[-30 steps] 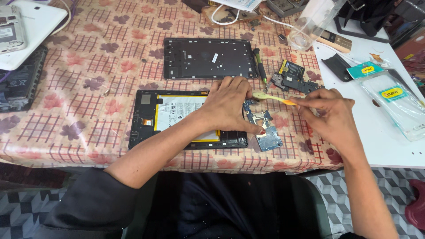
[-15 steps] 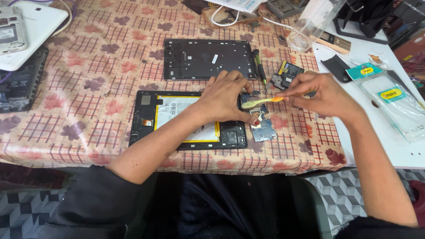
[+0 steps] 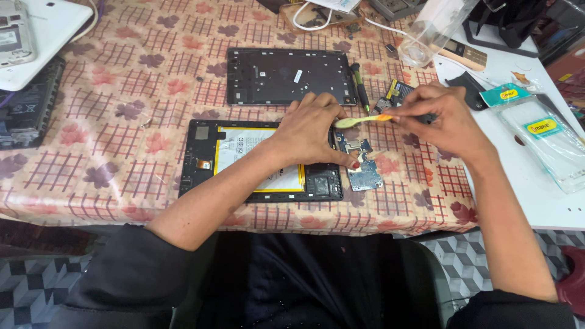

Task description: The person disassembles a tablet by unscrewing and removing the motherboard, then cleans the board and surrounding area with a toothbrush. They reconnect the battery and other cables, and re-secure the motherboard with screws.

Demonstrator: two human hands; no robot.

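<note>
**Opened tablet under the left hand, brush held above the circuit board**

The opened tablet (image 3: 244,161) lay flat on the flowered tablecloth (image 3: 122,91), its black frame holding a white battery with a yellow edge (image 3: 241,146). A separate black back cover (image 3: 286,76) lay just behind it, and a clear plastic container (image 3: 429,30) stood tilted near the far edge; what was inside it could not be told.

Compared with half a second before, the right hand (image 3: 442,119) was a little further from the body and the yellow brush (image 3: 359,120) lay more level, while the left hand kept its place on the tablet.

The left hand (image 3: 314,131) rested palm down over the right part of the tablet, fingers spread and holding nothing, with one fingertip touching the small blue circuit board (image 3: 362,167) just beside the frame. The right hand was closed around the handle of the brush, and its bristle end pointed left, above the board and close to the left fingers. Whether the bristles touched the board was probably not possible to see. A dark screwdriver (image 3: 361,88) lay between the back cover and the right hand.
</note>
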